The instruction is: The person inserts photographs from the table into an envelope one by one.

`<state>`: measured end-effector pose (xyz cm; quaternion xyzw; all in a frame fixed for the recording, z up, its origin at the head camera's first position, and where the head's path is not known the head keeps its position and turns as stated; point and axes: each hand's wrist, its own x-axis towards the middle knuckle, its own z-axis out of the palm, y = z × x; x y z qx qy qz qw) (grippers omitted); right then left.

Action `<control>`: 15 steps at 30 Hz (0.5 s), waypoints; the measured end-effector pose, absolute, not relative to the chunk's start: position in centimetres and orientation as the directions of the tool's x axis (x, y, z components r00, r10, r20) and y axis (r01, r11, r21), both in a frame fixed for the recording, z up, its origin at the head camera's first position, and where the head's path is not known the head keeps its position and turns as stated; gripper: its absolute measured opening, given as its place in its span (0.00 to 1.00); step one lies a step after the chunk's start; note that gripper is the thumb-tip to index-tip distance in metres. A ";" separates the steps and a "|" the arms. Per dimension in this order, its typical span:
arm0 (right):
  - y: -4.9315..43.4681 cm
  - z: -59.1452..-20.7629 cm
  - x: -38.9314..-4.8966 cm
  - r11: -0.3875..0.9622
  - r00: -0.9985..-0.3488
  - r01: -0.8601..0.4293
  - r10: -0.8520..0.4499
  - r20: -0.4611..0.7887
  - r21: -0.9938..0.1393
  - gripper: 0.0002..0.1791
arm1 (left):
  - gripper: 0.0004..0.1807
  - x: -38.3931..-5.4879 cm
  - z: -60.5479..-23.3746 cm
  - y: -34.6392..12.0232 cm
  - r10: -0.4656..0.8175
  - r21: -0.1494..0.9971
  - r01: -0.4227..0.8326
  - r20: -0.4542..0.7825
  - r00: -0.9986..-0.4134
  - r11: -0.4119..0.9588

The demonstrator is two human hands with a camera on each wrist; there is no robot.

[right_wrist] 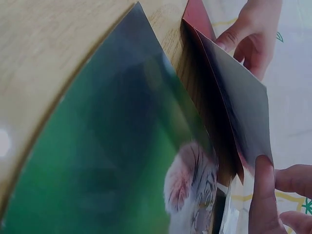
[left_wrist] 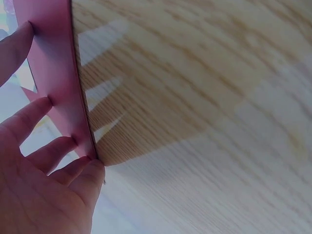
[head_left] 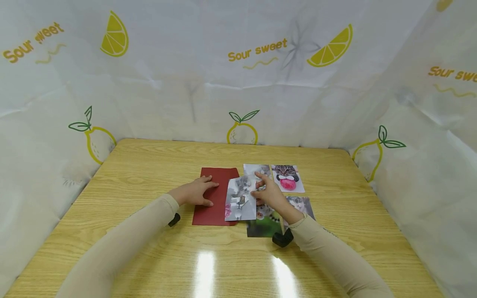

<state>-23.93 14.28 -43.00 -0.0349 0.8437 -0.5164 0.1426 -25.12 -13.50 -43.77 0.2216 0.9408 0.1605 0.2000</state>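
Note:
My left hand (head_left: 195,192) rests on the left part of a flat red envelope or folder (head_left: 208,217), fingers spread. In the left wrist view its fingertips (left_wrist: 46,101) touch the red surface near its edge. My right hand (head_left: 271,195) pinches the right edge of a grey-and-white cat picture card (head_left: 238,198) between thumb and fingers. The card's left side overlaps the red piece's right side, and the right wrist view shows the card (right_wrist: 243,102) tilted up from the table. Below my right hand lies a green picture card (head_left: 262,227) showing an animal.
More picture cards lie at the right: a tabby cat card (head_left: 288,180), a pale card (head_left: 257,169) partly behind the held one, and a grey cat card (head_left: 303,203) partly under my right forearm. A lemon-print cloth (head_left: 186,116) surrounds the wooden table (head_left: 149,256).

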 end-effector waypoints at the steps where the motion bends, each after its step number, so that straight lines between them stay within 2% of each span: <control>1: 14.3 -43.0 -23.9 0.465 -0.956 0.088 -0.209 -0.205 -0.881 0.43 | 0.40 -25.1 -43.8 -13.5 0.481 0.389 0.353 -0.306 -0.822 0.851; 15: 14.1 -43.0 -24.2 0.499 -0.953 0.094 -0.205 -0.223 -0.861 0.43 | 0.40 -25.1 -43.8 -13.4 0.482 0.395 0.354 -0.299 -0.823 0.848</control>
